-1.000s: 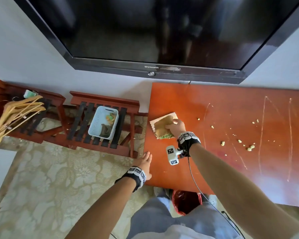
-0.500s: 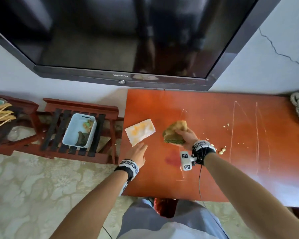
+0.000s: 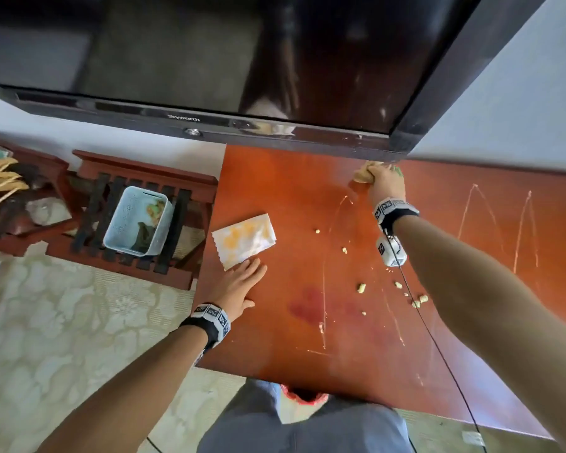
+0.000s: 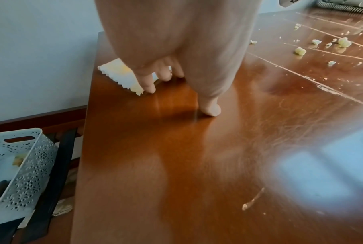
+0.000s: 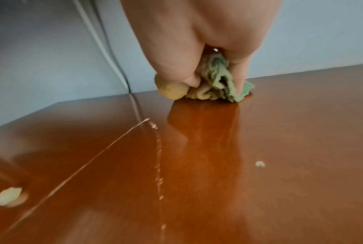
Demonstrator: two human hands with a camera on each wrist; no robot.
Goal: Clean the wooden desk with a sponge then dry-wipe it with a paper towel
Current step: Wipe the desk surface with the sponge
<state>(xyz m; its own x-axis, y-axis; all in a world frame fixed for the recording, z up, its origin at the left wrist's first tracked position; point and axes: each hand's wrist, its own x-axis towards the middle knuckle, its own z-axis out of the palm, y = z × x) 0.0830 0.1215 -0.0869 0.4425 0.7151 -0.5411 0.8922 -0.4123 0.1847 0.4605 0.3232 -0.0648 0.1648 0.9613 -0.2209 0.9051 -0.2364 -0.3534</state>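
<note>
sponge (image 5: pixel 216 85) moved back, crumpled

Hotel-type bedroom: wall-mounted television (image 3: pixel 209 53), slatted luggage rack (image 3: pixel 138 223), wooden hangers (image 3: pixel 0 178), corded telephone (image 4: pixel 343 6), patterned carpet (image 3: pixel 62 338).

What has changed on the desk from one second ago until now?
The right hand lifted the sponge off the paper towel and carried it to the far edge of the desk, where it now grips it against the wood. The left hand moved forward and rests flat on the desk, fingertips at the towel's near edge. The towel, crumbs and basket stayed in place.
</note>
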